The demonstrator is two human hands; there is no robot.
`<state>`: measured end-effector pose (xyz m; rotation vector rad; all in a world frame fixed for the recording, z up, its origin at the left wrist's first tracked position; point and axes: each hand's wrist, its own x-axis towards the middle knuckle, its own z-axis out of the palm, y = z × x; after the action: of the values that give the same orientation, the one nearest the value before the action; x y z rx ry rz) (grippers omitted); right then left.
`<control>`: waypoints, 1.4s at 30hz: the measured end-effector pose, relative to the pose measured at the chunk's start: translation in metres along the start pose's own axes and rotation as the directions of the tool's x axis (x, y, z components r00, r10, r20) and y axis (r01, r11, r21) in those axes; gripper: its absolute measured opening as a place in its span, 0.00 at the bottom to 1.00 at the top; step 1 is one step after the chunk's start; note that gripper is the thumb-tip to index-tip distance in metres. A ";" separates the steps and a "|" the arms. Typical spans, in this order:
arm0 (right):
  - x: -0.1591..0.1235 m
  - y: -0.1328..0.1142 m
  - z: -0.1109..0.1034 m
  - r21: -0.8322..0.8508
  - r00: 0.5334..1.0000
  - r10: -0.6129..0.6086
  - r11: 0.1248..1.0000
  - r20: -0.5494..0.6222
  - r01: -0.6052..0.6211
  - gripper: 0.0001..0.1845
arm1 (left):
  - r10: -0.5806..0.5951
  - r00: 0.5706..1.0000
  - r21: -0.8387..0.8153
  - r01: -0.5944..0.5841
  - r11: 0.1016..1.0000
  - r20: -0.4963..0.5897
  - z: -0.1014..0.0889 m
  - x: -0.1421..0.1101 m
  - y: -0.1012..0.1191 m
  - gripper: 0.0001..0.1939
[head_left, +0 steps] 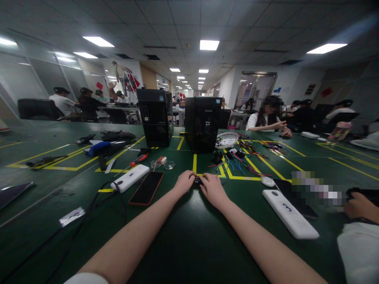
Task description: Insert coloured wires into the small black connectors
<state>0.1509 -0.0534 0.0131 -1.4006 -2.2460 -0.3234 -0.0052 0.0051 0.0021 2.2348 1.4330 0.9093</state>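
Note:
Both my hands rest on the dark green table in the middle of the head view. Between their fingertips is a small black object (197, 180), mostly covered, so its kind is hidden. My left hand (185, 182) closes on it from the left, and my right hand (213, 187) from the right. A phone with an orange edge (147, 188) lies left of my left hand. Behind my hands stand two black computer towers (203, 126) (155, 120). Several coloured wires (237, 161) with black connectors spread out beyond my right hand.
A white power bank (130, 178), a red screwdriver (139, 159) and glasses (167, 165) lie to the left. On the right are another white power bank (288, 213), a dark phone (296, 197) and a white basket (227, 139). Another person's hand (359, 206) is at far right.

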 end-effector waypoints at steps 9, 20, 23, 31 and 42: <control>0.001 -0.010 0.006 -0.012 0.999 -0.028 1.000 -0.020 0.028 0.18 | -0.131 0.991 -0.010 0.130 0.991 -0.036 0.001 -0.001 0.000 0.17; 0.017 -0.029 0.004 -0.121 1.000 -0.004 0.993 0.025 0.007 0.12 | -0.122 0.991 -0.010 0.123 0.992 0.062 -0.001 0.003 0.004 0.18; 0.016 -0.031 0.003 -0.116 0.999 0.007 0.993 0.044 -0.002 0.13 | -0.105 0.993 -0.062 0.108 0.992 0.053 0.001 0.004 0.001 0.17; 0.005 -0.024 0.000 -0.035 0.999 0.004 0.999 -0.042 -0.005 0.16 | -0.128 0.988 -0.285 0.098 0.954 -0.089 0.004 0.005 -0.007 0.13; 0.003 -0.022 0.008 0.013 0.999 0.042 0.999 -0.006 -0.042 0.20 | -0.128 0.992 -0.233 0.123 0.965 -0.008 -0.002 0.002 0.000 0.14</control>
<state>0.1281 -0.0570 0.0089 -1.4361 -2.2070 -0.2986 -0.0059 0.0065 0.0047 1.9476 1.3825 1.0069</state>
